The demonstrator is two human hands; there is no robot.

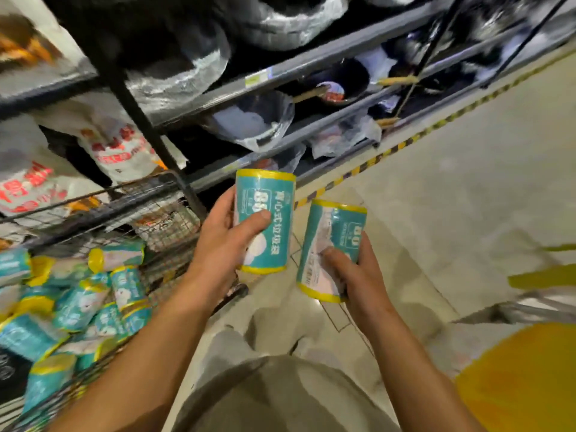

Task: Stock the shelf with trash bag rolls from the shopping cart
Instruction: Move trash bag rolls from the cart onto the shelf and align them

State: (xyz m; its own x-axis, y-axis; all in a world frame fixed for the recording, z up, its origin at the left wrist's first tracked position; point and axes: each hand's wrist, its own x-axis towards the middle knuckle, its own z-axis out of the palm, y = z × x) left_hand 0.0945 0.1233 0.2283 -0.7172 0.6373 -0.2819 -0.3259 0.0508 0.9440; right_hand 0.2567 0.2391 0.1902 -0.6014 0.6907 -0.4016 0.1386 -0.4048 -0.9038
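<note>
**Two rolls in hand, beside the cart**

Left hand (224, 241) grips a teal plastic-wrapped trash bag roll with yellow ends (265, 222), thumb curled across its printed front, fingers behind it. The roll stands nearly upright, in the air in front of the lowest shelf edge.

Right hand (355, 272) grips a second teal roll with yellow ends (330, 251), fingers wrapped round its lower half. This one tilts slightly, top leaning right. The two rolls are near each other, not touching.

Black wire shopping cart (131, 201) sits at lower left, heaped with more teal-and-yellow rolls (78, 304) lying at all angles.

Grey metal shelving unit (280, 85) runs across the top of the view; its tiers carry dark pans in clear plastic wrap (249, 120), some with wooden handles. White printed bags with red lettering (115, 145) lie behind the cart at left.

Pale tiled floor (436, 182) with a yellow-and-black striped strip (389, 151) along the shelf base. Image is blurred; label text unreadable.
</note>
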